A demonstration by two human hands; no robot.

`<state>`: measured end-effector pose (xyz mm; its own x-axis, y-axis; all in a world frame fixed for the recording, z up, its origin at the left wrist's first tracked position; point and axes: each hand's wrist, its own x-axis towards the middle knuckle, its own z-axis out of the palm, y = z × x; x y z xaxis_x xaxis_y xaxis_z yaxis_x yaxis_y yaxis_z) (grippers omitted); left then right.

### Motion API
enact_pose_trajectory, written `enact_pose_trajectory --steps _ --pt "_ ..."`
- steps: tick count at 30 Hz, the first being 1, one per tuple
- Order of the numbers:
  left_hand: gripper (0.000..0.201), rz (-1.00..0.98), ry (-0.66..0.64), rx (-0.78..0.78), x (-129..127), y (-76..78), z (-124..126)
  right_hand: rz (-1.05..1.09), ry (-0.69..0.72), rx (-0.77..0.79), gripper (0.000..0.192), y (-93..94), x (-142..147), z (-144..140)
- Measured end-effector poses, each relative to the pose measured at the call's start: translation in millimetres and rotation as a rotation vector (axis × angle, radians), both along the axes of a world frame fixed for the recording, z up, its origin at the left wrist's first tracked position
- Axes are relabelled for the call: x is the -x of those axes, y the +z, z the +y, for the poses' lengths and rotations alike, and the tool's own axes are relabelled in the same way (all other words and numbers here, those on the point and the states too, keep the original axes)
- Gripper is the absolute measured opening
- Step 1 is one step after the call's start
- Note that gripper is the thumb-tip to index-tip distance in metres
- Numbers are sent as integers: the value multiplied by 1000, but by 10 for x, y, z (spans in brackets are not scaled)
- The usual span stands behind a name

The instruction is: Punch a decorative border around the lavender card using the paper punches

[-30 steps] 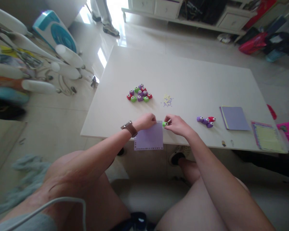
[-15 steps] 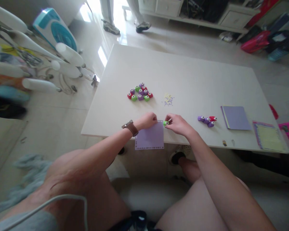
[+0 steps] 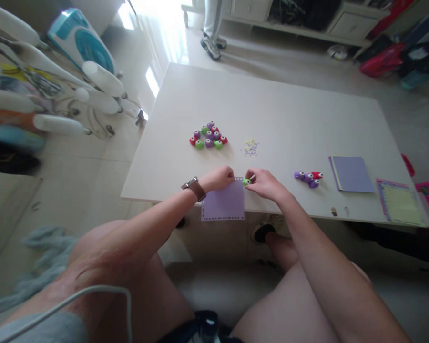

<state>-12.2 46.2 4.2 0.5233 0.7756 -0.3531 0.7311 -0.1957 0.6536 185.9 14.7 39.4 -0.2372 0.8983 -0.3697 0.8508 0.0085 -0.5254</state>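
A purple paper square (image 3: pixel 223 205) with a punched border hangs over the near edge of the white table (image 3: pixel 282 109). My left hand (image 3: pixel 219 177) pinches its top left corner. My right hand (image 3: pixel 264 182) grips a small green paper punch (image 3: pixel 246 181) clamped on the sheet's top right corner. A cluster of several red, purple and green punches (image 3: pixel 208 136) lies farther back on the table. Three more punches (image 3: pixel 308 177), purple and red, sit to the right of my right hand.
Tiny punched paper bits (image 3: pixel 250 146) lie behind my hands. A purple paper pad (image 3: pixel 352 174) and a yellow-green sheet (image 3: pixel 400 204) rest at the right. A person's feet (image 3: pixel 210 45) stand beyond the table. A drying rack (image 3: pixel 50 95) and fan (image 3: pixel 82 43) stand at left.
My hands, the sheet and the punch stay in place. The person beyond the table has walked to the right.
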Motion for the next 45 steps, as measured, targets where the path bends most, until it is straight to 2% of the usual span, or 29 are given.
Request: enact_pose_trajectory --steps 10,24,35,39,45 --pt "20 -19 -6 -34 -31 -40 -30 -24 34 -16 14 25 46 -10" --pt "16 -33 -19 -101 -60 -147 -94 -75 127 -103 12 -104 61 -29" --pt "18 -2 -7 -83 -81 -83 -115 -85 121 -119 10 -135 77 -20" --pt "24 35 -17 -82 -85 -50 -117 -48 77 -48 14 -104 76 -3" --pt "26 73 -26 -105 -95 -32 -123 44 -116 174 27 -48 -62 80"
